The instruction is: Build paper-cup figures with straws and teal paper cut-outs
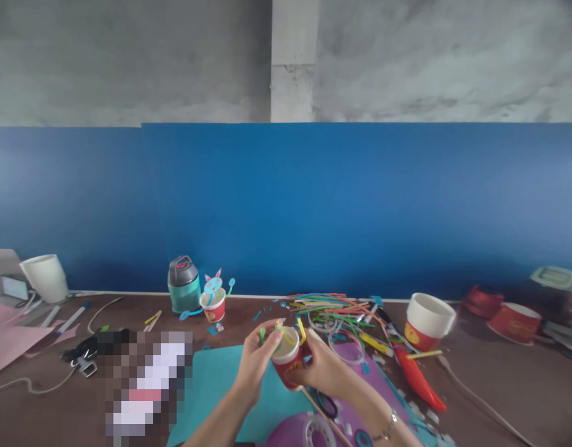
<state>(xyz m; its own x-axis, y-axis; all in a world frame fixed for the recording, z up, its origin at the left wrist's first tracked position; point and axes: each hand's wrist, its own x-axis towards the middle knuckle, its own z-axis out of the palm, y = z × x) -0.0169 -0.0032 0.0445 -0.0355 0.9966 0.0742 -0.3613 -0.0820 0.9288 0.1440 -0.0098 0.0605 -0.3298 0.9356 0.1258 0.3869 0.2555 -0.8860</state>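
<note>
A small red and white paper cup (287,365) is held in front of me, slightly tilted, above the turquoise sheet (230,372). My left hand (258,354) closes on its left side, thumb near the rim. From the right, my right hand (320,366) grips the cup's side, fingers wrapped round it. A bent yellow straw (301,329) sticks up at the rim beside my right fingers. Something green, perhaps another straw (262,335), shows by my left fingers. Other yellow straw shows inside the cup; how the pieces are fixed is hidden.
Behind stand a decorated paper cup (215,307) and a teal flask (184,288). Colourful straws (332,307) pile up at the back. Right lie stacked cups (428,320) and a red pouch-like thing (418,379). Scissors (327,403) and a tape roll (319,431) are close by.
</note>
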